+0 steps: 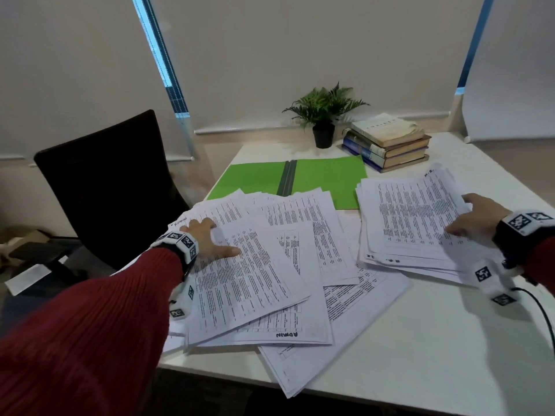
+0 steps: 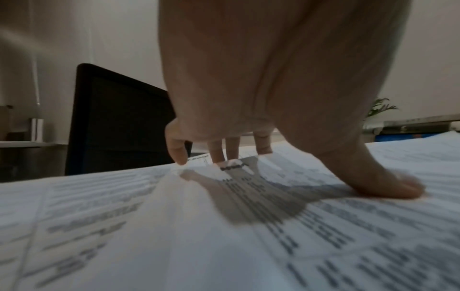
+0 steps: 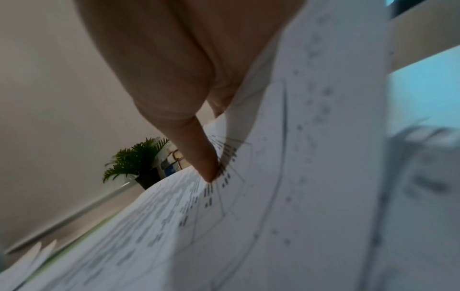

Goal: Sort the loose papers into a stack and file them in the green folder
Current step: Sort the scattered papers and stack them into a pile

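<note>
An open green folder [image 1: 327, 175] lies flat at the back of the white table [image 1: 420, 340]. In front of it, printed loose papers [image 1: 270, 280] are fanned out in a messy overlap. My left hand [image 1: 210, 238] presses on their left part, fingertips and thumb down on the top sheet [image 2: 174, 236]. To the right sits a rougher stack of papers [image 1: 411, 217]. My right hand [image 1: 474, 217] grips its right edge, thumb [image 3: 206, 163] on top and the fingers hidden behind the sheets, which curl upward [image 3: 298, 196] there.
A small potted plant [image 1: 323, 115] and a pile of books [image 1: 387, 142] stand behind the folder. A black chair [image 1: 105, 181] is at the table's left side. A black cable [image 1: 540, 310] trails from my right wrist.
</note>
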{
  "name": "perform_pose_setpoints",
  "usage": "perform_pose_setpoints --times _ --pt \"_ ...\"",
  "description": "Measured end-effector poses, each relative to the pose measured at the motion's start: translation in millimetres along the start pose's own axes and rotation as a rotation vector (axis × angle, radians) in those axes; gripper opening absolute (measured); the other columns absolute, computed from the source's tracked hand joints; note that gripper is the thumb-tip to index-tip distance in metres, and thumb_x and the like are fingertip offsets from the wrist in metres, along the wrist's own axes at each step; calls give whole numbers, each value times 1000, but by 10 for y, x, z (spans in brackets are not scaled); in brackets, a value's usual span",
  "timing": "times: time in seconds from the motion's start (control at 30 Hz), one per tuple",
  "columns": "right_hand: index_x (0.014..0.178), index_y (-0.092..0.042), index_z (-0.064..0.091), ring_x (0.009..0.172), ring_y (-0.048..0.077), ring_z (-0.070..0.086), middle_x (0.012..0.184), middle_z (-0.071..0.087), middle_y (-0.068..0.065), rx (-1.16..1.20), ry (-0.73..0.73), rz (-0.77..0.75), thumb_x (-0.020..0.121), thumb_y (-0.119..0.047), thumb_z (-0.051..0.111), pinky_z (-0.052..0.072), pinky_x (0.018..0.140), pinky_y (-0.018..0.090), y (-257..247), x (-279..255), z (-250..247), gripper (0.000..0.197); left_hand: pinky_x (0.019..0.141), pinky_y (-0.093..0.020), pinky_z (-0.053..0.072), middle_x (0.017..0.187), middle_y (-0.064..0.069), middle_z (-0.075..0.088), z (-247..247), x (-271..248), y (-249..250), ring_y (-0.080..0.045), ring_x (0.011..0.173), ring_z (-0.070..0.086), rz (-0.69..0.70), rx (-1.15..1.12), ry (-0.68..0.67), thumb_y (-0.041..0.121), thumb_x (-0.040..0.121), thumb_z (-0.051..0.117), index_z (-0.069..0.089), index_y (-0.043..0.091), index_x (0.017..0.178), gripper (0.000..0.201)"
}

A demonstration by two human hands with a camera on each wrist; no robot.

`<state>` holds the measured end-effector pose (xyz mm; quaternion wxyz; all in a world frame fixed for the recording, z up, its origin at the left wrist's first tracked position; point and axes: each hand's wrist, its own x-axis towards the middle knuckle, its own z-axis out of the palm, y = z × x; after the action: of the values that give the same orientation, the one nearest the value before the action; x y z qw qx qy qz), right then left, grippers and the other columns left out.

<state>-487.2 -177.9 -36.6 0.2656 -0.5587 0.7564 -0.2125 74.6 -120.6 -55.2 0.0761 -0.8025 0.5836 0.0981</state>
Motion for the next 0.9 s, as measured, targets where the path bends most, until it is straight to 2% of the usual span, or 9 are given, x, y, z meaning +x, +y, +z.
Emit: perform_pose_setpoints --times 0.07,0.17,0.27,0.37,0.47,0.57,0.7,0.8,0.9 --pt "153 -3 37 81 32 61 123 63 29 -56 18 13 74 -3 85 45 63 31 29 47 5 93 105 -44 49 136 -12 59 -5 26 -14 -35 127 56 19 -44 37 95 55 72 54 26 137 109" --pt "156 -7 28 101 38 62 129 58 23 -144 57 22 72 -15 87 51 82 39 -13 40 -17 102 79 -34 48 100 -7 75 -90 -56 46 -28 95 68 114 -252 203 48 83 83 63 28 86 28" --pt "157 -15 30 127 47 52 145 48 28 -330 144 -25 73 -39 88 48 104 53 -193 -60 -29 105 80 -34 53 79 -2 75 -150 -138 33 -15 74 69 116 -479 311 28 85 75 77 27 83 3" --pt "150 -20 45 129 40 53 144 50 22 -316 126 -281 81 -51 79 44 110 51 -604 -418 90 83 69 -28 52 83 -8 74 -298 -206 55 -17 72 64 221 -623 372 25 89 74 79 29 89 6" --pt "147 -22 51 120 25 60 135 61 7 -72 -137 -452 79 -57 77 48 107 45 -1041 -843 392 81 61 -13 43 90 -20 74 -536 -312 153 -16 77 59 324 -674 352 25 103 69 76 12 98 16" --pt "152 -26 43 123 20 60 138 59 2 169 -382 -456 72 -60 83 47 108 43 -1382 -1164 784 95 57 -12 45 80 -11 66 -717 -420 308 -19 74 59 438 -790 346 24 102 71 72 1 100 24" --pt "128 -21 56 111 8 69 123 71 -12 510 -475 -434 74 -37 91 48 109 43 -1452 -1267 1306 67 64 -19 53 88 -2 72 -785 -462 564 -9 71 66 533 -892 376 28 101 71 74 13 98 16" --pt "134 -21 60 114 19 71 126 73 -3 642 -361 -396 72 -28 90 54 103 50 -1262 -1172 1557 69 87 -35 58 105 -5 70 -691 -343 571 -12 91 66 439 -818 485 37 95 79 73 22 115 26" --pt "128 -19 65 114 24 70 121 74 1 646 -251 -304 81 -15 83 54 102 47 -1084 -1093 1628 50 105 -38 49 135 -14 67 -556 -317 378 -32 123 64 114 -408 299 51 94 75 66 11 133 56"
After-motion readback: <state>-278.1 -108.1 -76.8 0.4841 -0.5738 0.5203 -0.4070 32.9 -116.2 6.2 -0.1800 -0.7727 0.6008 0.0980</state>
